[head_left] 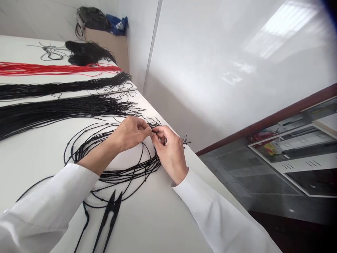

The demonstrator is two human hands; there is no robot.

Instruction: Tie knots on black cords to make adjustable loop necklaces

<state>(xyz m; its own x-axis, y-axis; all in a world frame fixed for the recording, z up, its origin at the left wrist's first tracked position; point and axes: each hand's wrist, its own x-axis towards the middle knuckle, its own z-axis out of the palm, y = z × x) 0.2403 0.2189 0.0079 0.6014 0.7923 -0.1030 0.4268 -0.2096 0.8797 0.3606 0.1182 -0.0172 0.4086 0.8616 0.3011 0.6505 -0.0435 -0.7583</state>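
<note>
A loose coil of thin black braided cords (121,174) lies on the white table (147,225). At the coil's far right part, my left hand (133,133) pinches a black cord between thumb and fingertips. My right hand (170,149) is closed on the cord too, its fingertips almost touching those of my left hand. The small cord piece between them is mostly hidden by the fingers. Black thread snips (112,211) rest below the coil, their two points apart and facing away from me. Cord ends stick out beyond my right hand.
Long bundles of black cord (65,107) and a red cord bundle (60,69) stretch across the table at the left. Farther back are a tangled black bunch (86,52), a dark bag (93,18) and a blue bag (117,25). The table edge runs diagonally on the right, beside a glossy wall (210,70).
</note>
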